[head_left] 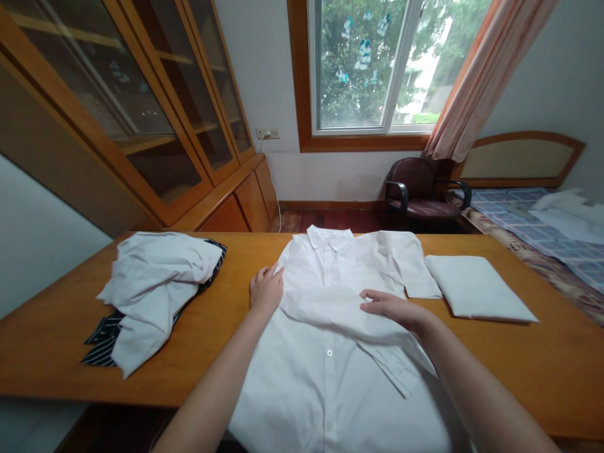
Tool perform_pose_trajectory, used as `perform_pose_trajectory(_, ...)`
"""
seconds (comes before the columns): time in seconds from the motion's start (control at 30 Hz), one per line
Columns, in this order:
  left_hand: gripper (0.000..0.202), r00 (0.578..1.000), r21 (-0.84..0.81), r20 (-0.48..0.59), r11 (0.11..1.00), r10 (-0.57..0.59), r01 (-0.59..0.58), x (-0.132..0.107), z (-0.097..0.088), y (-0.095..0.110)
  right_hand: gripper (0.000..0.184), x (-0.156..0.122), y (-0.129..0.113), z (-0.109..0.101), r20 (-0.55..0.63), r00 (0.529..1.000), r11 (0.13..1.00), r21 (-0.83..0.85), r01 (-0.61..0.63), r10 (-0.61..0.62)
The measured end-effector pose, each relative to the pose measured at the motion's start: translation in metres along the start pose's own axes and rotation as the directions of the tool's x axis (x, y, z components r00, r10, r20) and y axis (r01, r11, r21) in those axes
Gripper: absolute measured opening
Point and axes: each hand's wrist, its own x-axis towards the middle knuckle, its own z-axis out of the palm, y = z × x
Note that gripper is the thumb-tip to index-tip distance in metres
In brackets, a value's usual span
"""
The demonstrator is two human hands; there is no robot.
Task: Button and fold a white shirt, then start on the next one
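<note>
A white button-up shirt [302,358] lies front up on the table, its collar [330,238] toward the far edge. Its left-side sleeve [330,305] is folded across the chest, with the cuff end [389,368] slanting down to the right. My left hand [267,288] is at the shirt's left edge below the shoulder, fingers close together over the fabric there. My right hand [389,307] pinches the upper edge of the folded sleeve between thumb and fingers. The other short-looking sleeve [418,277] spreads out to the right.
A crumpled white garment [158,270] lies on the wooden table [226,340] at left, over a black striped cloth [101,352]. A flat folded white item [479,286] is at right. Beyond stand a glass-door cabinet [189,119], an armchair [419,189] and a bed [523,217].
</note>
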Motion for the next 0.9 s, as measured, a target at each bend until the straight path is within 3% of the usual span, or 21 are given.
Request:
perform_pose_trajectory(0.13, 0.042, 0.999, 0.084, -0.029, 0.996, -0.031, 0.034, 0.007, 0.001, -0.011, 0.054, 0.008, -0.012, 0.002, -0.056, 0.993, 0.974, -0.209, 0.089, -0.103)
perform_pose_trajectory(0.2, 0.043, 0.998, 0.101, -0.034, 0.993, -0.051, 0.054, 0.011, 0.0, -0.021, 0.057, 0.009, -0.019, 0.002, -0.062, 0.991, 0.967, -0.235, 0.103, -0.121)
perform_pose_trajectory(0.53, 0.046, 0.982, 0.207, -0.014, 0.961, -0.187, 0.185, 0.031, -0.003, -0.063, 0.072, 0.006, -0.021, -0.023, 0.001, 0.999, 0.999, 0.015, 0.032, -0.032)
perform_pose_trajectory(0.77, 0.042, 0.989, 0.199, -0.082, 0.971, -0.122, 0.136, 0.035, -0.002, -0.069, 0.062, 0.017, -0.002, -0.023, -0.114, 0.99, 0.996, 0.027, 0.086, -0.083)
perform_pose_trajectory(0.9, 0.036, 0.987, 0.134, -0.161, 0.99, -0.026, 0.048, 0.033, -0.008, -0.059, 0.064, 0.025, 0.002, -0.013, -0.151, 0.976, 0.988, 0.008, 0.157, -0.154)
